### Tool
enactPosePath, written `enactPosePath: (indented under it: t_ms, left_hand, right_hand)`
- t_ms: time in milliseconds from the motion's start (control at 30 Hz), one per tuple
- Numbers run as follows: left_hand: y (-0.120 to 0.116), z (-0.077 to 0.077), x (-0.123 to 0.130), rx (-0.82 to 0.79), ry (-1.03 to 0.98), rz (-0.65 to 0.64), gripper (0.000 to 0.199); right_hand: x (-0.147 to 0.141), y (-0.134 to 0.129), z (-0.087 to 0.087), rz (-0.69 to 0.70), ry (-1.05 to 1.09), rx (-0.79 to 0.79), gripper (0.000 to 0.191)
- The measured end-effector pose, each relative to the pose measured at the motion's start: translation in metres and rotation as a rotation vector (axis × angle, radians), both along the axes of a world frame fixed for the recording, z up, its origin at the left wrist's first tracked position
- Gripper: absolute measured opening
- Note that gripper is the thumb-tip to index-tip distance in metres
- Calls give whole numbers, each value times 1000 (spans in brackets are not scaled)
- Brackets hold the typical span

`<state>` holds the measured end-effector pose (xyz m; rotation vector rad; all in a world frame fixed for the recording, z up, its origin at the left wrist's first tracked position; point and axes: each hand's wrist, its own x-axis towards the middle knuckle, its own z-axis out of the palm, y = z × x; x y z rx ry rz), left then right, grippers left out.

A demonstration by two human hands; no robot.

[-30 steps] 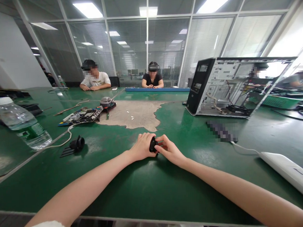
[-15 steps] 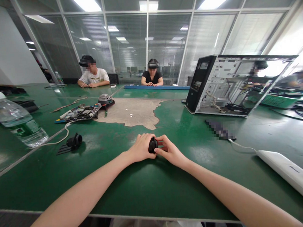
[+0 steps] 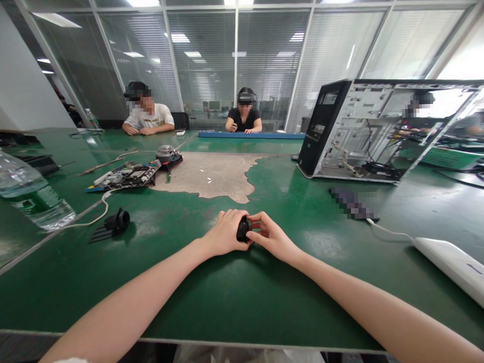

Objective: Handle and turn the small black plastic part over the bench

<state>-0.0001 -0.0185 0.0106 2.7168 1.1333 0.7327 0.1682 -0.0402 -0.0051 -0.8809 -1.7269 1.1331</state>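
Between my two hands is a small black rounded part [image 3: 242,230], whose exact kind I cannot make out. My left hand [image 3: 228,232] wraps round it from the left, its fingers over the far side and covering much of it. From the right, the thumb and fingertips of my right hand [image 3: 270,233] pinch its other end. Both hands are low over the green table [image 3: 214,293]. To the left lies another black piece with a round ring and several flat prongs [image 3: 117,222].
A circuit board [image 3: 125,176] and a heatsink fan [image 3: 169,155] lie at back left, near a water bottle [image 3: 30,191]. An open computer case [image 3: 323,131] stands at right, behind a blurred phone [image 3: 349,203] cabled to a white power bank [image 3: 459,272]. Two people sit opposite.
My hands keep their grip on the black part with hardly any movement. The view has tilted slightly down. The person opposite in black has raised one hand a little.
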Motion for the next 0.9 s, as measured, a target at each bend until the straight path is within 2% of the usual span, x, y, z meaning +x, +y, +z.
enactPosePath:
  t_ms: [100, 233, 400, 600, 767, 900]
  left_hand:
    - [0, 0, 0, 10, 7, -1, 56]
    - [0, -1, 0, 31, -3, -4, 54]
    - [0, -1, 1, 30, -9, -7, 53]
    - [0, -1, 0, 16, -4, -1, 56]
    - [0, -2, 0, 23, -15, 1, 53]
    - [0, -2, 1, 6, -19, 4, 54]
  right_hand:
    - [0, 0, 0, 28, 38, -5, 25]
    - [-2, 0, 1, -3, 30, -4, 20]
    - [-1, 1, 1, -40, -17, -9, 27]
    - [-1, -1, 2, 38, 25, -4, 26]
    - [-2, -1, 1, -17, 25, 26, 21]
    - [-2, 0, 1, -40, -20, 12, 28]
